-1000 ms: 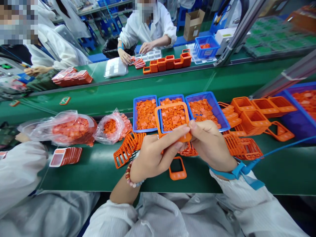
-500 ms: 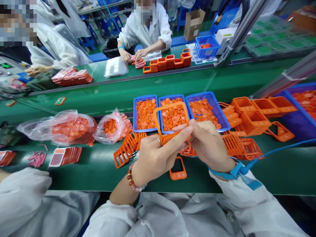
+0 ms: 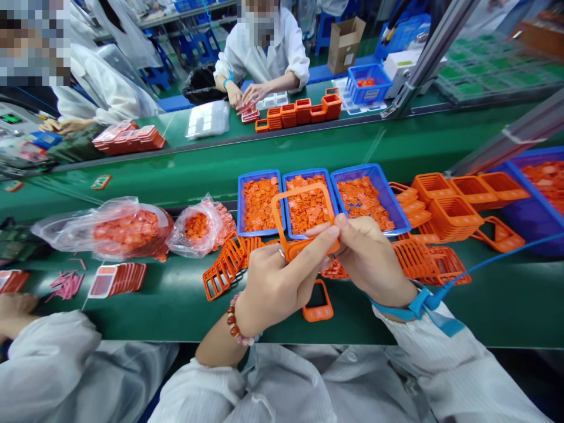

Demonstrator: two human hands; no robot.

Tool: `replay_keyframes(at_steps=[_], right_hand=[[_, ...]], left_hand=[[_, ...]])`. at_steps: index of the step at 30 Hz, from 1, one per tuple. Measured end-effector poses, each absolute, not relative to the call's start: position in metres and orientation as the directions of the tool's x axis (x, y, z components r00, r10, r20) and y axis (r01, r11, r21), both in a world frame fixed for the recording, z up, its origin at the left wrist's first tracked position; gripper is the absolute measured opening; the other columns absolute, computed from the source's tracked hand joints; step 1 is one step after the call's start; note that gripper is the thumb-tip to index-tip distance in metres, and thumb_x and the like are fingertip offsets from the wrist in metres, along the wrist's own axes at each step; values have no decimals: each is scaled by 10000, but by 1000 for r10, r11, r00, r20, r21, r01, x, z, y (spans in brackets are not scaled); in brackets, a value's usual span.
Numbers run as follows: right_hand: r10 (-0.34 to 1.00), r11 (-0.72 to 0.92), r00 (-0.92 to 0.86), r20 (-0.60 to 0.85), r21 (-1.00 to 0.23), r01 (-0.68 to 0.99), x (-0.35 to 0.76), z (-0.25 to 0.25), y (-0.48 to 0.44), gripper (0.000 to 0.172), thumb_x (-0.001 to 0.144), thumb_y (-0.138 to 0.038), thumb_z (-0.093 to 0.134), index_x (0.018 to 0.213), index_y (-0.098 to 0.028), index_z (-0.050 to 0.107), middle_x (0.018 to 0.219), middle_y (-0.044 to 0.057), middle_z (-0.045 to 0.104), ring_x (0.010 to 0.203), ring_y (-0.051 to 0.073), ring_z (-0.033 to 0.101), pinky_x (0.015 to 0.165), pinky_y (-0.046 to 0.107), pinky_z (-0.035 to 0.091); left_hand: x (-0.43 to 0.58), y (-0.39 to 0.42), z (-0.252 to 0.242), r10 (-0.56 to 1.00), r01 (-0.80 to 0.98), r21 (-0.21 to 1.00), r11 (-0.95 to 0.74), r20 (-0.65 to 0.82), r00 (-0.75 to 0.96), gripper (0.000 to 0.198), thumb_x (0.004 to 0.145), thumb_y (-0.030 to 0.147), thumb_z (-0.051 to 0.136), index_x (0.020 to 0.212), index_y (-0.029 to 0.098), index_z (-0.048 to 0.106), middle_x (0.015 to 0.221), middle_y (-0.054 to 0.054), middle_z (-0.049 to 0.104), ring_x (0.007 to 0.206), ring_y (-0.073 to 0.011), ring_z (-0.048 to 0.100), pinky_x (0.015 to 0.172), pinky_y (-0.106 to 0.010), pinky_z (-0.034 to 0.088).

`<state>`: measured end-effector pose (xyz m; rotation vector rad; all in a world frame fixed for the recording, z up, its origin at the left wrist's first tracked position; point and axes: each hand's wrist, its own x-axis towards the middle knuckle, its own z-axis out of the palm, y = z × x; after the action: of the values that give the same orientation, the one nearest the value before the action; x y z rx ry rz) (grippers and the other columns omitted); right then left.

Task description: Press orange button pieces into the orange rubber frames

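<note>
1. The left hand (image 3: pixel 271 288) and right hand (image 3: pixel 372 264) sit close together, both narrowly pinching the lower bar of an orange plastic frame (image 3: pixel 302 189).
2. The frame is tilted up at centre frame, over three blue plastic trays (image 3: pixel 304 173) of small orange pieces.
3. Pinching from both sides looks like good practice, as it should keep the thin frame from twisting.
4. Fingers cover part of the lower bar, so exactly how they meet it is hard to tell.
5. An antistatic wrist strap (image 3: pixel 418 304) circles the right wrist, its blue cord running off toward the right edge, well clear of the grip.
6. A loose orange frame (image 3: pixel 318 302) lies below the hands on the green conveyor belt (image 3: pixel 352 326).
</note>
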<state>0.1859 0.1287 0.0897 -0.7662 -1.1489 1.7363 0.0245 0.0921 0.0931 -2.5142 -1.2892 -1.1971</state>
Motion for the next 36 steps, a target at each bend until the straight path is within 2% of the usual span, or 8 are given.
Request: replay_keyframes(at_steps=[6, 12, 20, 30, 33, 36], right_hand=[[923, -157, -384, -23, -934, -321, 185, 85, 129, 575, 888, -683, 580, 956, -165, 821, 562, 46, 669, 537, 179, 668, 494, 278, 530], [944, -99, -330, 9, -946, -309, 185, 82, 126, 538, 930, -644, 550, 969, -180, 819, 597, 48, 681, 598, 185, 687, 512, 278, 533], [957, -53, -288, 27, -962, -268, 186, 78, 124, 542, 941, -645, 525, 979, -190, 816, 609, 46, 681, 571, 181, 674, 522, 296, 548], [959, -26, -276, 56, -958, -284, 186, 80, 123, 496, 960, -599, 534, 1006, -191, 812, 618, 44, 687, 556, 175, 669, 509, 289, 539], [955, -24, -289, 60, -960, -278, 187, 80, 123, 489, 959, -594, 540, 967, -189, 815, 633, 48, 695, 552, 172, 664, 511, 291, 537], [944, -55, -326, 44, -956, -288, 188, 82, 123, 509, 959, -597, 538, 851, -182, 812, 609, 49, 687, 523, 162, 644, 518, 293, 535]], left_hand=[[24, 94, 92, 666, 711, 276, -647, 658, 351, 356, 1000, 216, 521, 1340, 234, 625, 780, -8, 751, 495, -64, 558, 531, -178, 485], [24, 97, 91, 675, 712, 275, -646, 642, 365, 353, 1005, 187, 490, 1330, 225, 622, 741, 8, 723, 507, -72, 556, 535, -190, 477], [24, 98, 89, 678, 710, 277, -648, 634, 371, 431, 972, 140, 490, 1375, 263, 582, 667, 44, 661, 505, -79, 521, 529, -190, 460], [25, 99, 90, 673, 710, 266, -651, 635, 379, 427, 962, 126, 496, 1362, 243, 592, 704, 38, 678, 502, -88, 514, 513, -198, 445], [25, 99, 92, 687, 687, 311, -657, 623, 375, 487, 949, 98, 493, 1405, 257, 556, 766, 40, 705, 569, -91, 573, 561, -196, 483], [25, 98, 93, 713, 615, 423, -665, 606, 354, 488, 970, 113, 503, 1439, 243, 518, 765, 43, 717, 611, -86, 622, 621, -182, 532]])
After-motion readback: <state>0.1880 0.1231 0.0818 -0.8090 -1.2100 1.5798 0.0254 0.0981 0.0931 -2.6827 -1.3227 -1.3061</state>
